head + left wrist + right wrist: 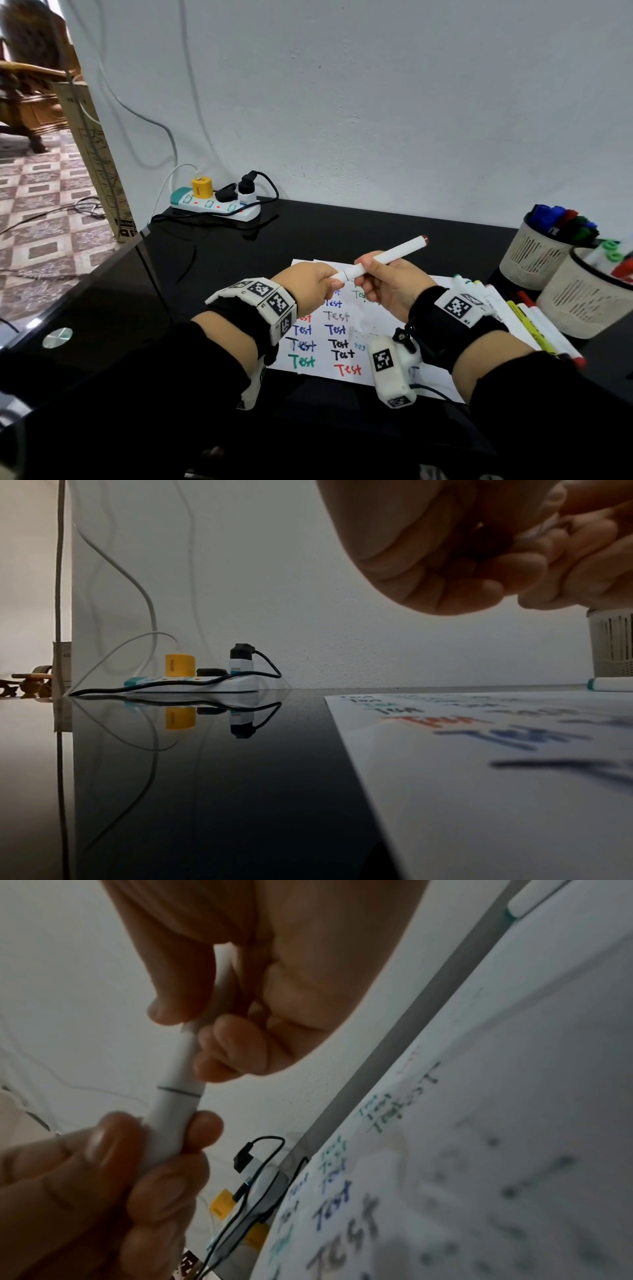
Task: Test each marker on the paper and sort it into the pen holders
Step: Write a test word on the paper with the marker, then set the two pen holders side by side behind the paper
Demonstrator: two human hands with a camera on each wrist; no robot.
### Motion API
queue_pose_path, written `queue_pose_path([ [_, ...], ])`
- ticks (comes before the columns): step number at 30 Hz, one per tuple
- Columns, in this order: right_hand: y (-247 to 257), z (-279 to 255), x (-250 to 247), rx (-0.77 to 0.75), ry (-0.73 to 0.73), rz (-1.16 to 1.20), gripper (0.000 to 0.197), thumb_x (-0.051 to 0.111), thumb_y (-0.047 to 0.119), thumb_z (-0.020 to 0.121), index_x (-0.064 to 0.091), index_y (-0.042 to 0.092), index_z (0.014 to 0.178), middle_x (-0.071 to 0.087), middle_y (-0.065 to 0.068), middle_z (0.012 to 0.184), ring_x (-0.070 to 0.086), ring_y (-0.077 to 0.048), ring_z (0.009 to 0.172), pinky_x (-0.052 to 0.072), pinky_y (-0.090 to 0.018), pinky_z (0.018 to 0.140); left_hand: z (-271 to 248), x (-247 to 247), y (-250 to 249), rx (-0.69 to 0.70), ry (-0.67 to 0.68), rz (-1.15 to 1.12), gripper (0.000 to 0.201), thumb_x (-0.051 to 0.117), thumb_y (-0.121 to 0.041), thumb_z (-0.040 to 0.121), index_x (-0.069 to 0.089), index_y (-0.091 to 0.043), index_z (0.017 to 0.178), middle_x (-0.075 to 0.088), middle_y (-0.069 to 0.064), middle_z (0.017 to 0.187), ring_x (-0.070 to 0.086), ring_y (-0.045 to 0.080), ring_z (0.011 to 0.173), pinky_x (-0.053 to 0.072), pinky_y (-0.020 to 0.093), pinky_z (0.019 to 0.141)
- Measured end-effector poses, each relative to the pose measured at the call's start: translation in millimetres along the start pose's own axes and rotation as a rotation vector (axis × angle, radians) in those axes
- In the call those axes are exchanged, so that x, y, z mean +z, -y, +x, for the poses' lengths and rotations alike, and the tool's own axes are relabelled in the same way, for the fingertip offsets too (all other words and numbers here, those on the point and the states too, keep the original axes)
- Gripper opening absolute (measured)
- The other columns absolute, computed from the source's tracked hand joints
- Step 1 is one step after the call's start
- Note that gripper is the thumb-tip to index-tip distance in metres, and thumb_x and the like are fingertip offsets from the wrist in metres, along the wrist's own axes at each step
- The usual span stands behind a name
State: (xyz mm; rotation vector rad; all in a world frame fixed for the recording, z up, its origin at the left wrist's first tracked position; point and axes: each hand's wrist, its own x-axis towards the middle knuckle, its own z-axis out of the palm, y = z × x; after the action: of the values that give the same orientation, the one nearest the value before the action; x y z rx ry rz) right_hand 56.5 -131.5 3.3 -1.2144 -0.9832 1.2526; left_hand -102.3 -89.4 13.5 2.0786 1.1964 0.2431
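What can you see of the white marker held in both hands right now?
The white marker is a slim, smooth, plastic-looking tube with a dark reddish end plug pointing up and away. A thin seam shows where the cap, still on, meets the barrel. It is tilted above the paper. The left hand grips the cap; the right hand grips the barrel.

i'm looking at a room in a home, set up as a makeshift desk. past my left hand [310, 286] a doorway opens onto patterned floor tiles [41, 205] and a carved wooden chair [27, 85]. a power strip [215, 205] sits on the glossy black worktop [212, 274] against a plain white wall [376, 102].
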Motion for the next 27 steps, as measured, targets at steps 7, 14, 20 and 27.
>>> queue_pose_path([
  [7,16.1,0.3,-13.3,-0.039,-0.197,0.123,0.013,0.059,-0.005,0.087,0.058,0.006,0.080,0.058,-0.007,0.059,0.050,-0.012,0.050,0.041,-0.018,0.042,5.0,-4.6,5.0,-0.064,-0.054,0.049,0.026,0.039,-0.022,0.099,0.053,-0.015,0.120,0.052,0.004,0.088,0.047,0.017,0.075,0.042,0.029,0.071],
  [14,53.6,-10.0,-32.0,-0.023,-0.153,-0.613,0.012,0.082,0.015,0.071,0.070,0.017,0.071,0.065,0.003,0.067,0.056,-0.014,0.067,0.045,-0.023,0.062,1.8,-10.5,-1.3,-0.031,-0.056,0.160,0.029,0.039,-0.023,0.100,0.050,-0.016,0.125,0.050,0.002,0.088,0.044,0.010,0.065,0.039,0.023,0.063],
  [20,73.0,-20.6,-24.2,0.014,0.010,-1.308,0.015,0.072,0.029,0.082,0.073,0.023,0.096,0.057,0.016,0.072,0.051,0.000,0.068,0.037,-0.013,0.061,-5.5,-20.7,-15.9,-0.022,-0.040,0.303,0.033,0.042,-0.027,0.099,0.048,-0.019,0.130,0.057,0.001,0.100,0.056,0.015,0.083,0.046,0.027,0.073],
  [27,79.5,-38.3,-46.6,0.231,-0.188,-1.455,0.027,0.060,0.034,0.090,0.069,0.012,0.102,0.056,0.005,0.069,0.053,-0.011,0.064,0.042,-0.021,0.060,2.7,-7.1,-41.1,-0.046,0.082,0.550,0.070,0.038,-0.049,0.096,0.009,-0.017,0.150,0.021,0.006,0.155,0.030,0.023,0.138,0.031,0.035,0.108],
])
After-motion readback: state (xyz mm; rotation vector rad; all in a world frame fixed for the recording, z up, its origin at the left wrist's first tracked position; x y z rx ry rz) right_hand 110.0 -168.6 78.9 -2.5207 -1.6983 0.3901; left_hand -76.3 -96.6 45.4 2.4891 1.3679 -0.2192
